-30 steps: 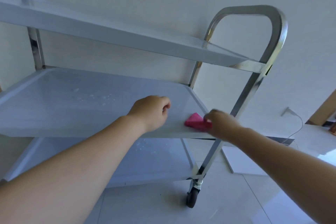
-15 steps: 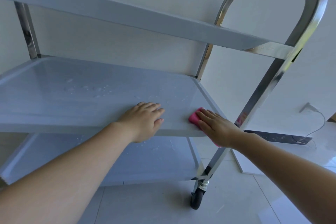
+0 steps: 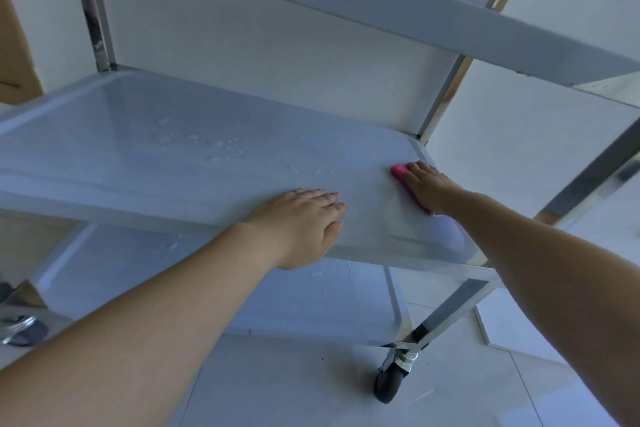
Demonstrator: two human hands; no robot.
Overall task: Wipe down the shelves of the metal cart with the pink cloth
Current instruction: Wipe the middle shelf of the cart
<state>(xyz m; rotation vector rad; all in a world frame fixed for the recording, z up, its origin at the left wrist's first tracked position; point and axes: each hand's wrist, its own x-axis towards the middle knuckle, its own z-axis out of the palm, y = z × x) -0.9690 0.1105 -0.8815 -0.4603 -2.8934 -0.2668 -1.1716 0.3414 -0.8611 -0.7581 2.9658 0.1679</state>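
My right hand (image 3: pixel 429 189) presses the pink cloth (image 3: pixel 399 173) flat, fingers straight, at the middle shelf's (image 3: pixel 104 149) far right corner; the droplets (image 3: pixel 207 144) lie leftward, beyond my left hand (image 3: pixel 299 218), palm flat, holding nothing.

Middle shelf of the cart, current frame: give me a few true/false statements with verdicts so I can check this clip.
1. The right hand presses the pink cloth flat on the middle shelf. True.
2. The left hand holds the cloth. False: it lies flat on the shelf, empty.
3. Water droplets sit on the middle shelf. True.
4. The cloth is at the shelf's left end. False: it is near the right edge.
5. A black caster wheel shows below the bottom shelf. True.
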